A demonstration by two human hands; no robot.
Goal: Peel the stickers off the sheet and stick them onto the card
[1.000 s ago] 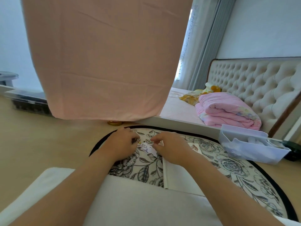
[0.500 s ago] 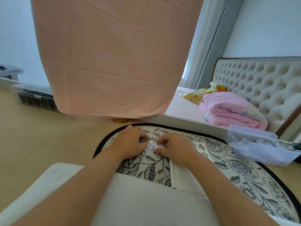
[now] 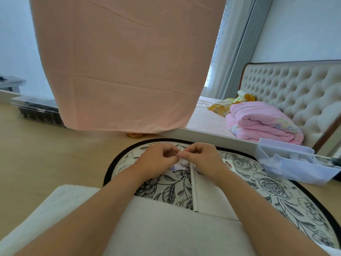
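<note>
My left hand (image 3: 156,162) and my right hand (image 3: 201,158) meet fingertip to fingertip above a round floral mat (image 3: 273,185). Between them they pinch a small sticker sheet (image 3: 178,166), white with purple marks, mostly hidden under the fingers. Both hands are curled shut on it. A white card (image 3: 208,196) lies on the mat just under my right wrist, with a small red sticker (image 3: 227,164) beside it on the right. I cannot tell whether a sticker is lifted off the sheet.
A clear plastic organiser box (image 3: 287,163) stands at the mat's right edge. A pink cloth (image 3: 125,61) hangs ahead, with a gold lid (image 3: 135,135) below it. A bed with a folded pink quilt (image 3: 262,122) lies beyond. A white cushion (image 3: 166,228) covers my lap.
Both hands have lifted a little and drawn closer, fingertips now pinching together at the sheet's top edge. The camera has shifted slightly.
</note>
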